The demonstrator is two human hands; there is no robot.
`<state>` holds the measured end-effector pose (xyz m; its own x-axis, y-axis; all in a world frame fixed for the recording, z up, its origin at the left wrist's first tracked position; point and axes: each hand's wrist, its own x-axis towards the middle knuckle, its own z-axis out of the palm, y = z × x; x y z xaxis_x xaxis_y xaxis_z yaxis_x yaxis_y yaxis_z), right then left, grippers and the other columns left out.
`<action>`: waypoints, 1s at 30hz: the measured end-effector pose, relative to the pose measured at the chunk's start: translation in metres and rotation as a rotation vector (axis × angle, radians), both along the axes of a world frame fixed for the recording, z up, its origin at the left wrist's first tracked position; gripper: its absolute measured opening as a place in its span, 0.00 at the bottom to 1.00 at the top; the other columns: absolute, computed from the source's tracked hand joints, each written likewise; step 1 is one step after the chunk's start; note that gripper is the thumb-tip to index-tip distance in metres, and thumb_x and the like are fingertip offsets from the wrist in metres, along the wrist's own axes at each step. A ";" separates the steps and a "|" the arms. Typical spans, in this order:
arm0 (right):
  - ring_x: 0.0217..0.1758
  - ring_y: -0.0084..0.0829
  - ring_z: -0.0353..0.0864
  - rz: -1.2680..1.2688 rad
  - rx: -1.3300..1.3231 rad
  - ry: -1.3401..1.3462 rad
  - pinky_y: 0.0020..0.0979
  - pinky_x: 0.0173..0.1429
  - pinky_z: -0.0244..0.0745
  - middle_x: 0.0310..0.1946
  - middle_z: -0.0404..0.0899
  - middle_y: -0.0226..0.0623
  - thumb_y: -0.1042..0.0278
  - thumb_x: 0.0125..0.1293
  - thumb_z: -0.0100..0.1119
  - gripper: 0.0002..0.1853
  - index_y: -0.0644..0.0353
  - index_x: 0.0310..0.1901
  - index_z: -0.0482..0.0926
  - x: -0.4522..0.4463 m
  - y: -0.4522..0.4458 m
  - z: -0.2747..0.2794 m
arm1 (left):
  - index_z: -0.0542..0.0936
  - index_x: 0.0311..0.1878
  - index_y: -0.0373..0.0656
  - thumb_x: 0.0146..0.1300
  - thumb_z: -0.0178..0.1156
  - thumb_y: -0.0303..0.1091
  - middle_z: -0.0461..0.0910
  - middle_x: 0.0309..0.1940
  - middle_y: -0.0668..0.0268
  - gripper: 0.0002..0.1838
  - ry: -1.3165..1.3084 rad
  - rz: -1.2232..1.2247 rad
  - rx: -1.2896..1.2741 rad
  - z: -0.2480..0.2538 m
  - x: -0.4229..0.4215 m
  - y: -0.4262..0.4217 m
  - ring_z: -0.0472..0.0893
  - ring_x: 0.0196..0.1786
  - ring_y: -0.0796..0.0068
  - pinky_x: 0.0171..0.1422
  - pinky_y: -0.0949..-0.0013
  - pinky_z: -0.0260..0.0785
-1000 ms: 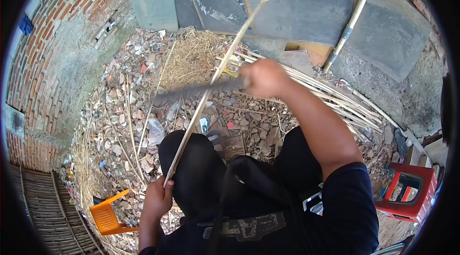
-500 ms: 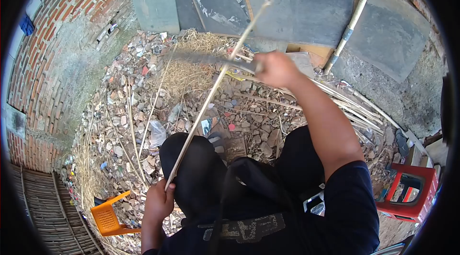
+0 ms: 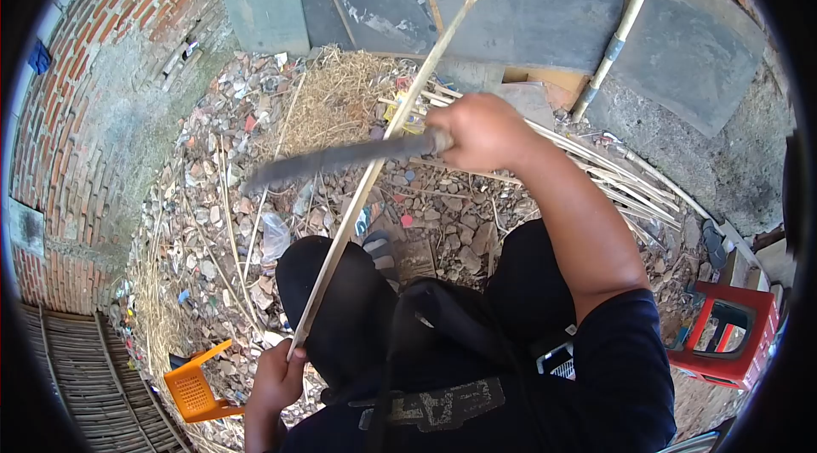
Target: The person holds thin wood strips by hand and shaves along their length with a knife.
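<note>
Over our left knee (image 3: 362, 291) we hold the pale strip (image 3: 343, 236), near end pinched in our left hand (image 3: 277, 382); our right hand (image 3: 481, 131) clenches the long knife (image 3: 328, 159). We judge the knife could skid toward knee or left hand if its edge loses bite. The strip's long axis slants forward and rightward, frayed tip toward the dark boards (image 3: 553, 19).

From here, I see brown, rubble-strewn ground (image 3: 464, 236) bearing a tan heap of dry straw (image 3: 336, 100), long pale wood-like strips (image 3: 608, 168) and a crumpled clear plastic bag (image 3: 274, 236).
</note>
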<state>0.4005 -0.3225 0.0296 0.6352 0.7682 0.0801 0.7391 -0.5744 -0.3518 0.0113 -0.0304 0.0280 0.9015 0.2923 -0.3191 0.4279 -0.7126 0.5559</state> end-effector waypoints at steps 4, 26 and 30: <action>0.36 0.49 0.86 -0.098 0.106 -0.071 0.50 0.41 0.79 0.28 0.84 0.43 0.66 0.51 0.68 0.10 0.52 0.37 0.84 0.020 -0.007 -0.026 | 0.75 0.32 0.34 0.78 0.55 0.45 0.74 0.19 0.50 0.23 -0.003 0.030 0.033 -0.015 -0.014 0.005 0.76 0.22 0.49 0.30 0.53 0.65; 0.42 0.46 0.88 -0.009 -0.048 -0.019 0.47 0.51 0.82 0.33 0.87 0.43 0.63 0.54 0.67 0.12 0.49 0.41 0.87 0.004 0.008 -0.015 | 0.72 0.29 0.37 0.79 0.52 0.52 0.74 0.19 0.46 0.28 -0.076 0.021 0.172 -0.038 -0.014 0.004 0.77 0.26 0.36 0.30 0.48 0.66; 0.40 0.51 0.87 -0.289 0.176 -0.005 0.49 0.49 0.81 0.32 0.86 0.48 0.65 0.52 0.67 0.19 0.55 0.48 0.87 0.034 -0.008 -0.030 | 0.72 0.29 0.37 0.79 0.52 0.51 0.73 0.18 0.46 0.27 -0.110 0.026 0.155 -0.032 -0.013 -0.001 0.77 0.26 0.34 0.30 0.47 0.65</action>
<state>0.4344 -0.3304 -0.0008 0.8240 0.5304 0.1994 0.5565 -0.6913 -0.4608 -0.0013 -0.0310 -0.0037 0.9201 0.3537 -0.1682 0.3897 -0.7830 0.4849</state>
